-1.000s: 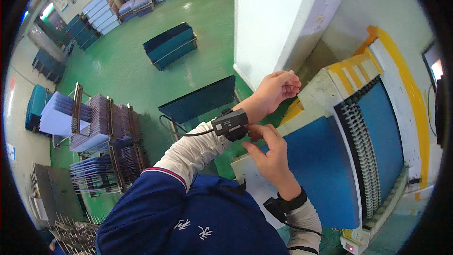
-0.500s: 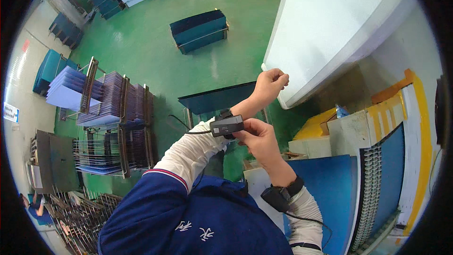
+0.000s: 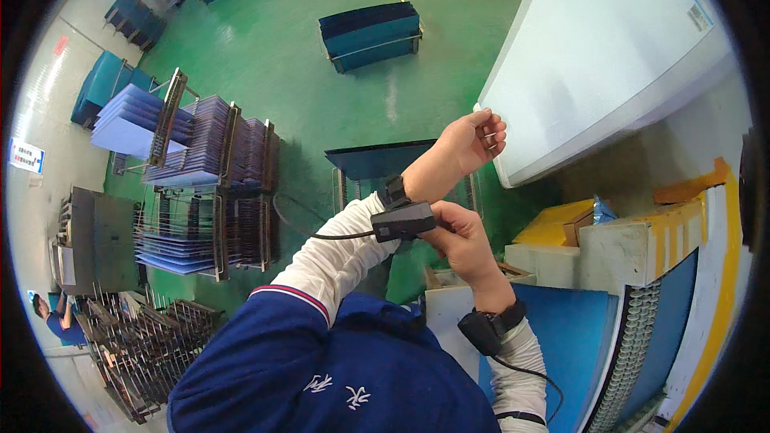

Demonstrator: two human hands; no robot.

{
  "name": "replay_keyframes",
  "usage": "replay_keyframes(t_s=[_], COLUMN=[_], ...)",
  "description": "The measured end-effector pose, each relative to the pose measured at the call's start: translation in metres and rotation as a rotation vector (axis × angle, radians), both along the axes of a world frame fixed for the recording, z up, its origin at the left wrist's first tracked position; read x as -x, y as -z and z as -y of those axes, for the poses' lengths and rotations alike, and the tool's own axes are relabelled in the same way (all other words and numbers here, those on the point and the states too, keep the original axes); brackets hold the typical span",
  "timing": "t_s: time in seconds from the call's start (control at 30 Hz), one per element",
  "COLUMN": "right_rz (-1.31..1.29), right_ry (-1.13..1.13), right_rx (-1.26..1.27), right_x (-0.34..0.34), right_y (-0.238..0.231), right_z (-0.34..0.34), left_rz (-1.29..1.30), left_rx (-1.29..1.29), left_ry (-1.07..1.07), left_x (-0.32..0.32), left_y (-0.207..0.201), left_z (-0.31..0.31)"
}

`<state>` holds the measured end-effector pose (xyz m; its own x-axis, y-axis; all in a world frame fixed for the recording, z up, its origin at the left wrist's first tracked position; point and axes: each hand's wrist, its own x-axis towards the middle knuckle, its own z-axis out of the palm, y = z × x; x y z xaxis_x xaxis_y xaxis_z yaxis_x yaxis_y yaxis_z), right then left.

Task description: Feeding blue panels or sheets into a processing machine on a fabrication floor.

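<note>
A small black box with a cable (image 3: 401, 222) sits on my left wrist, beside a black wrist strap (image 3: 394, 190). My right hand (image 3: 465, 247) pinches the near end of this box between thumb and fingers; the fingertips behind it are hidden. My left hand (image 3: 475, 141) is stretched out past the box, palm partly turned up, fingers loosely curled and apart with nothing in them. A second black box (image 3: 480, 332) is strapped to my right wrist, its cable running down the white sleeve (image 3: 513, 369).
Racks of bluish sheets (image 3: 204, 144) stand on the left. A dark teal rack (image 3: 370, 36) is farther out on the green floor (image 3: 265, 40). To the right are a large white panel (image 3: 593, 56), boxes with yellow tape (image 3: 634, 248) and blue sheets (image 3: 561, 337). Another person (image 3: 62, 321) is at far left.
My left hand has loosened from a fist and turned its palm more upward. The box on the left wrist has rotated, with my right hand still on it. The view has shifted slightly.
</note>
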<state>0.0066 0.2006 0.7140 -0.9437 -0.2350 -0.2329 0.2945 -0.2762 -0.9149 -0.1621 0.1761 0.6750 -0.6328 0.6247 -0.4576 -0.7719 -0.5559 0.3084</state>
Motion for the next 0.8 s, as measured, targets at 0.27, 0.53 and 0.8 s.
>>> replay_keyframes(t_s=[0.27,0.53,0.8], right_rz=[-0.152,0.116,-0.109], right_ry=[-0.026,-0.098,0.072], right_rx=[-0.056,0.004,0.032], right_x=[0.02,0.028,0.038], right_y=[0.0,0.037,0.048], right_z=[0.022,0.013,0.006], left_rz=[-1.051,-0.84,-0.332], left_rx=[0.906,0.775,0.359], left_ry=[-0.147,0.086,0.047], left_x=[0.011,0.02,0.029], left_y=[0.051,0.053,0.059], left_z=[0.011,0.027,0.034])
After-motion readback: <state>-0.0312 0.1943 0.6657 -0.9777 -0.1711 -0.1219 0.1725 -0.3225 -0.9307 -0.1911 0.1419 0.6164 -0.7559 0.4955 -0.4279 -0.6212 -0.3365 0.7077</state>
